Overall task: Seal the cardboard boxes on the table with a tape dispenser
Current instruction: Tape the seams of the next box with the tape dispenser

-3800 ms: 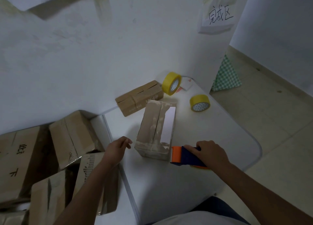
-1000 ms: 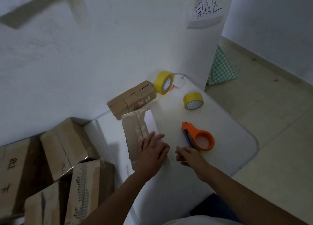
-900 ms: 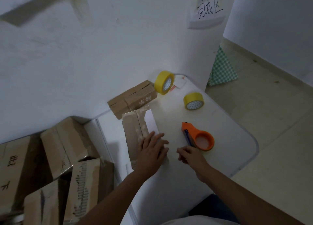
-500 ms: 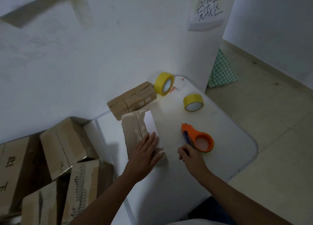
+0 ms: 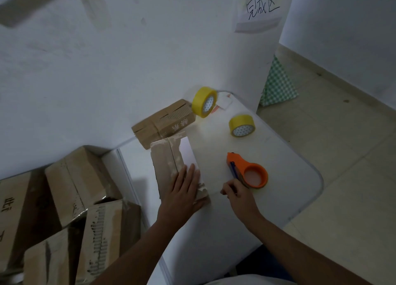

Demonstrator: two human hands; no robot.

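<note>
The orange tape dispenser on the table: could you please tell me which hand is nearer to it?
Right. The right hand sits just beside the orange tape dispenser, at its near end. The left hand lies flat on the cardboard box, farther left.

Single view only: a wide-angle camera worn on the head, looking forward and steeply down over both forearms. The left hand point(image 5: 182, 195) and right hand point(image 5: 240, 195) sit low of centre, close to the lens, with the arms entering from the bottom edge. The white surface point(image 5: 278, 199) fills the middle of the frame beneath and beyond the hands, its rounded corner to the right of the right hand. Past the hands the view ends at a white wall point(image 5: 107, 70), which takes up the upper half. Floor tiles point(image 5: 353, 177) show far right of the right hand. Straight edges bow near the frame borders. No second view exists for overlap.
</note>
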